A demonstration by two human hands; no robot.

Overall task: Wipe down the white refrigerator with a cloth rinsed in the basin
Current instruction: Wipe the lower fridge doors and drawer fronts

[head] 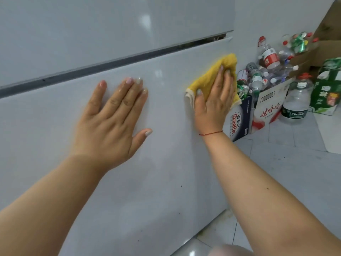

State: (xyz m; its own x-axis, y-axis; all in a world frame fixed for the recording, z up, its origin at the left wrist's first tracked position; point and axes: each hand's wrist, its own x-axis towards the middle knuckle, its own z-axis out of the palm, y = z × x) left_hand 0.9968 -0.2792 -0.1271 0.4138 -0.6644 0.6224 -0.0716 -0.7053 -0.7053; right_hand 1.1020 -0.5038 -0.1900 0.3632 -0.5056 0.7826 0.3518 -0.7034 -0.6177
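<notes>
The white refrigerator (147,163) fills the left and middle of the view, with a dark gap between its upper and lower doors. My left hand (112,121) lies flat on the lower door, fingers straight and spread. My right hand (215,97) presses a yellow cloth (219,71) flat against the lower door near its right edge, fingers straight over the cloth. The cloth sticks out above and to both sides of the hand. No basin is in view.
To the right of the refrigerator, cardboard boxes (265,106) hold several empty plastic bottles and cans. A large clear water bottle (296,100) stands on the pale tiled floor (286,163). A green carton (328,89) and a brown box sit at the far right.
</notes>
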